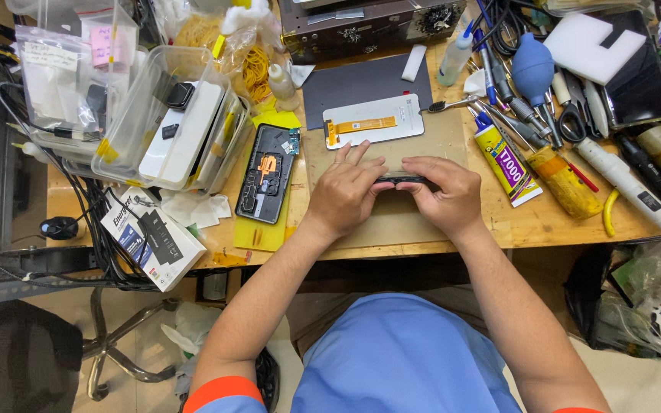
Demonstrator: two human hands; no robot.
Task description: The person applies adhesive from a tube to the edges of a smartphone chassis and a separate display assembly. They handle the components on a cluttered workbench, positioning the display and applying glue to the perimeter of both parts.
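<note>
Both hands meet over a tan work mat (392, 222) on the wooden bench. My left hand (343, 191) and my right hand (444, 193) pinch a thin black part (402, 180) held edge-on between their fingertips; what it is exactly stays unclear. Just beyond the hands lies a white phone display panel (373, 121) with an orange flex cable, face down. Left of my left hand an opened black phone body (268, 173) shows its insides, resting on yellow sheets.
A clear plastic box (166, 115) with parts stands at the left, a white carton (152, 239) near the bench edge with cables. At the right lie a glue tube (508, 164), tweezers, scissors (571, 118), a blue air blower (533, 70), bottles and a tablet (638, 80).
</note>
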